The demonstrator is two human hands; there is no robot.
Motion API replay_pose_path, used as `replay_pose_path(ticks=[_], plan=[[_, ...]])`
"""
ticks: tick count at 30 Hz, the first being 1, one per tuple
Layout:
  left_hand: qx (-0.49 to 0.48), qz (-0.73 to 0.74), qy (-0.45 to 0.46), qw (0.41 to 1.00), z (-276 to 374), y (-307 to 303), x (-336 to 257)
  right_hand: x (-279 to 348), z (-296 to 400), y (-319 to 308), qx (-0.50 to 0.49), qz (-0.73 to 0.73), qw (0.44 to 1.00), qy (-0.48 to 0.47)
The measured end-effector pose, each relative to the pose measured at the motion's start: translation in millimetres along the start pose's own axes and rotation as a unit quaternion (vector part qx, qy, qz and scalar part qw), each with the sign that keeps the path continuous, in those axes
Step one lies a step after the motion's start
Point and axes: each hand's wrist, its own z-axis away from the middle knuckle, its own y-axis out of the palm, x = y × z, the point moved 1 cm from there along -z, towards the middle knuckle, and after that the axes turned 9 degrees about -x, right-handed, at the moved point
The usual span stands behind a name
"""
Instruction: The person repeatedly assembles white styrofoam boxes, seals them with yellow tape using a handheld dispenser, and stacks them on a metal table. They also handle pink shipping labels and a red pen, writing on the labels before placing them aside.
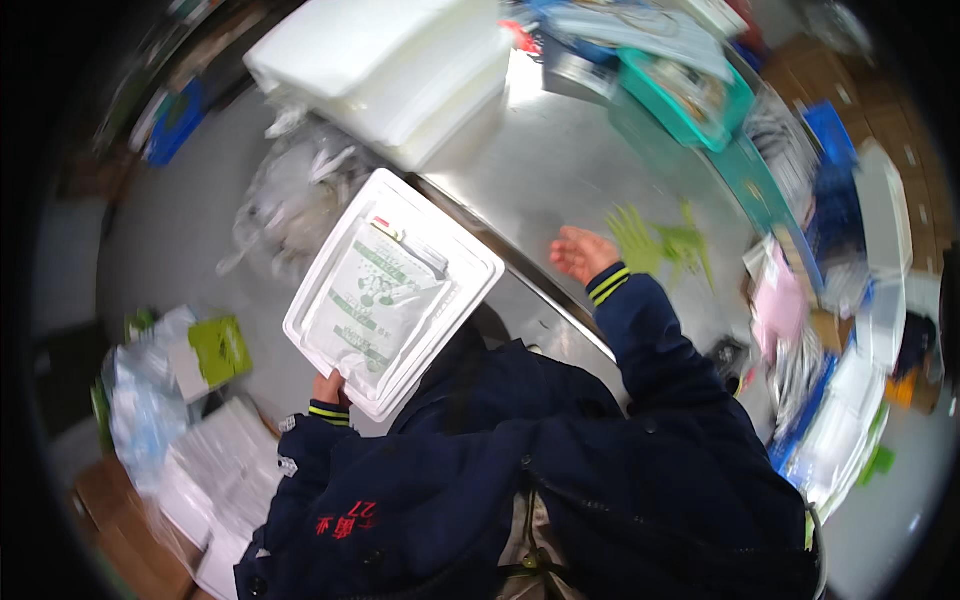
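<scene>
My left hand (330,388) grips the near corner of a white foam box (471,279), held tilted off the table's edge. Inside its raised rim lies a white plastic bag (375,300) printed in green, with a small red-marked packet (384,225) at its far end. Over the front edge of the steel table (555,157) hovers my right hand (583,253), holding nothing, its fingers loosely curled and somewhat apart. Just beyond that hand, yellow-green gloves (637,240) lie on the steel, blurred.
A large white foam block or box (390,75) stands at the table's far left. Crumpled clear plastic (300,195) is beside it, lower down. A teal basket (682,97) holds items at the back right. Pink and clear bags (780,300) crowd the right. White boxes (225,465) sit lower left.
</scene>
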Motion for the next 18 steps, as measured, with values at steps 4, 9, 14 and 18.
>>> replay_pose_path(ticks=[4, 9, 14, 18], plan=[[0.126, -0.109, 0.098, 0.981, 15.0, 30.9, -19.2, -53.1, 107.8, -50.6, -0.105, 0.035, 0.983, -0.145], [0.186, 0.065, -0.117, 0.973, 51.3, 127.2, -43.8, -78.4, 215.2, -131.7, -0.293, 0.038, 0.909, -0.295], [0.15, -0.159, -0.173, 0.96, 58.5, 294.7, -25.5, -91.4, 213.6, -179.0, -0.316, 0.006, 0.906, -0.283], [0.139, -0.177, -0.188, 0.956, 55.1, 354.8, 30.7, -130.8, 201.2, -161.0, -0.285, -0.035, 0.928, -0.237]])
